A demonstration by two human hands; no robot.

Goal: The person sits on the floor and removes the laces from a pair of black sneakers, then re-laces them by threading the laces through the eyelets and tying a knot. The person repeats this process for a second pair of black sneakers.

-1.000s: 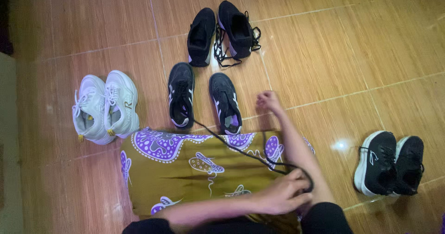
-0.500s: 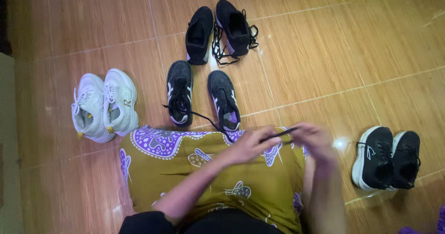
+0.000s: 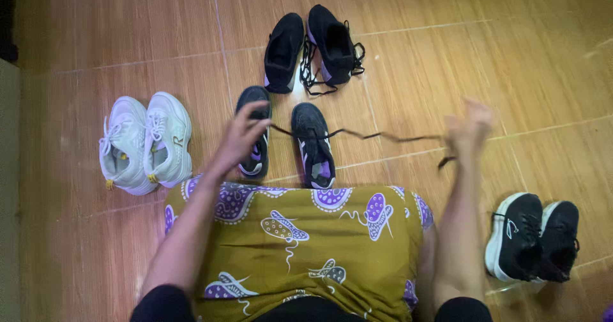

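Observation:
A black shoelace (image 3: 357, 135) is stretched level between my two hands, above the floor. My left hand (image 3: 241, 134) pinches one end over the left shoe of a black pair with white stripes (image 3: 313, 143). My right hand (image 3: 469, 127) grips the other end far to the right, and a short tail (image 3: 447, 162) hangs below it. The right hand is blurred. The lace passes over the right shoe of that pair. My lap, below the hands, is covered by olive cloth with purple patterns (image 3: 300, 232).
A white pair of sneakers (image 3: 145, 142) sits at the left. A black pair with loose laces (image 3: 313, 47) lies at the top centre. Another black pair with white soles (image 3: 533, 236) is at the lower right. The floor is glossy brown tile (image 3: 447, 60).
My hands were close together over my lap holding the lace. They have spread apart and forward, pulling the lace taut, the left toward the striped shoes and the right out to the side.

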